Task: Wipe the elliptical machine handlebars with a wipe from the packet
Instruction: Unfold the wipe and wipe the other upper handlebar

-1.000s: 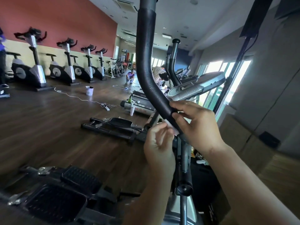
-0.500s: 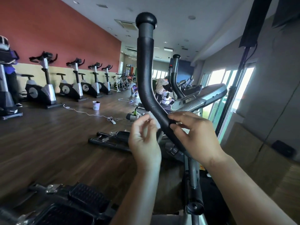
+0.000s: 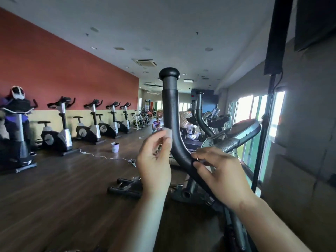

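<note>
The black foam-covered handlebar (image 3: 171, 110) of the elliptical rises in front of me and ends in a round cap. My left hand (image 3: 154, 160) pinches a small white wipe (image 3: 168, 132) against the left side of the bar, just above its bend. My right hand (image 3: 220, 171) holds the bar lower down at the bend, fingers curled round it. The machine's second handlebar (image 3: 200, 115) stands behind, and the grey console (image 3: 234, 135) sits to the right. The wipe packet is not in view.
A row of upright exercise bikes (image 3: 63, 128) lines the red wall at left. A white cup (image 3: 115, 147) and a white cable (image 3: 105, 157) lie on the wood floor. People (image 3: 185, 120) work at machines further back. Windows and a black stand pole (image 3: 263, 139) are at right.
My left hand has slid up the handlebar with the wipe, from below the bend to above it. My view has tilted up, so the bar's cap now shows. My right hand stays at the bend.
</note>
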A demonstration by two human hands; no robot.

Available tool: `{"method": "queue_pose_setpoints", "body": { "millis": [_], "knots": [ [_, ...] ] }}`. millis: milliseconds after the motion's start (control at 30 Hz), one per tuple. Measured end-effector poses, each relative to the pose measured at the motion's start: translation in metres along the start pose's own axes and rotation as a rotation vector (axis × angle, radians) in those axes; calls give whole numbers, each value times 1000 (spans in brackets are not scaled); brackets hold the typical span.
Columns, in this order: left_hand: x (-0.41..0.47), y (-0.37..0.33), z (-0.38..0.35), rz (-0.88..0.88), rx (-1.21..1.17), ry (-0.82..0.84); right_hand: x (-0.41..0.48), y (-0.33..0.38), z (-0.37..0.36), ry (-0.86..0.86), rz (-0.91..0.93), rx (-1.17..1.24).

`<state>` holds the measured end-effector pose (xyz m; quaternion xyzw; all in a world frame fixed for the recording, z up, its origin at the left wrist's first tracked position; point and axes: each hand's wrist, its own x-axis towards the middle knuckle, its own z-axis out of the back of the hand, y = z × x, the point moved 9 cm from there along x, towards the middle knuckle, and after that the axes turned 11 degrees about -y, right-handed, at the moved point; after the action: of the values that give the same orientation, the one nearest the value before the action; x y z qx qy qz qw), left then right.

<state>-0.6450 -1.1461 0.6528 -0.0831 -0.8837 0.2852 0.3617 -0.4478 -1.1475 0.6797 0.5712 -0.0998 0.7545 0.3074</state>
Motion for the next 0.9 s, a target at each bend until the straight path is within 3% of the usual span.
{"method": "queue_pose_setpoints", "body": {
  "millis": [200,400,533,667,900],
  "knots": [
    [23,-34,-14,-181,127,155,12,9,-6,-73,-1,21],
    [62,-75,-40,-553,339,247,42,30,-5,-237,10,58],
    [57,-74,-33,-596,374,281,58,66,-16,-374,173,-20],
    [65,-81,-39,-540,335,369,75,65,-26,-461,129,-91],
    [75,-68,-31,-459,353,374,99,50,-24,-466,6,-84]
  ]
}}
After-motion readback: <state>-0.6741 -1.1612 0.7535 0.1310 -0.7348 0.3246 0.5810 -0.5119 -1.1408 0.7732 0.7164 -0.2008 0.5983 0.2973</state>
